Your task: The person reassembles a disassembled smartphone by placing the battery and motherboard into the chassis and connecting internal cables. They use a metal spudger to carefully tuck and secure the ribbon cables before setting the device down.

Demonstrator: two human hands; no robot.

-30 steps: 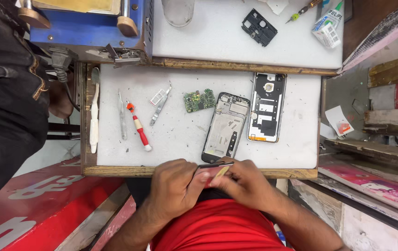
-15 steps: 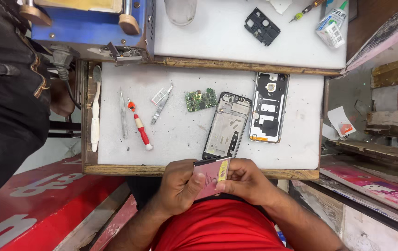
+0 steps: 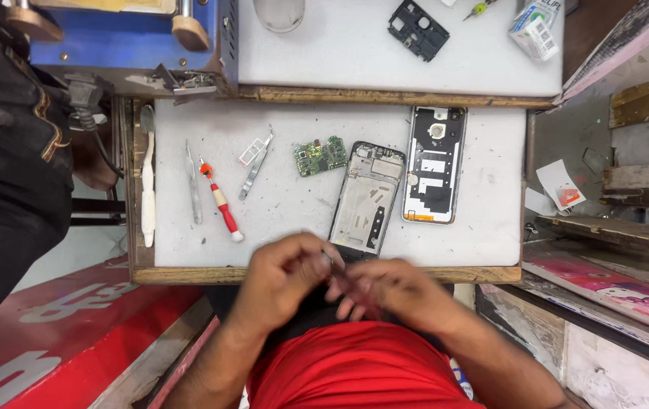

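My left hand (image 3: 283, 276) and my right hand (image 3: 396, 291) meet just over the front wooden edge of the white work mat (image 3: 302, 220), above my red shirt. Both are blurred by motion. Together they pinch a small flat part (image 3: 346, 282), dark and pinkish, whose shape is too smeared to tell. Just beyond my fingers lies an opened phone frame (image 3: 370, 198). To its right is the phone's back cover (image 3: 435, 163), inner side up. A green circuit board (image 3: 320, 155) rests left of the frame.
On the mat's left lie a red-and-white screwdriver (image 3: 221, 201), tweezers (image 3: 193, 189), a metal tray piece (image 3: 255, 163) and a white brush (image 3: 147, 178). The raised shelf holds a black plastic part (image 3: 418, 29), a small box (image 3: 534, 30) and a blue machine (image 3: 127, 34). A person in dark clothes (image 3: 6, 151) stands at left.
My hands have shifted slightly toward me and to the right and now move fast. The pink-and-yellow flat part, plainly seen before, is now mostly covered by my fingers and blurred.
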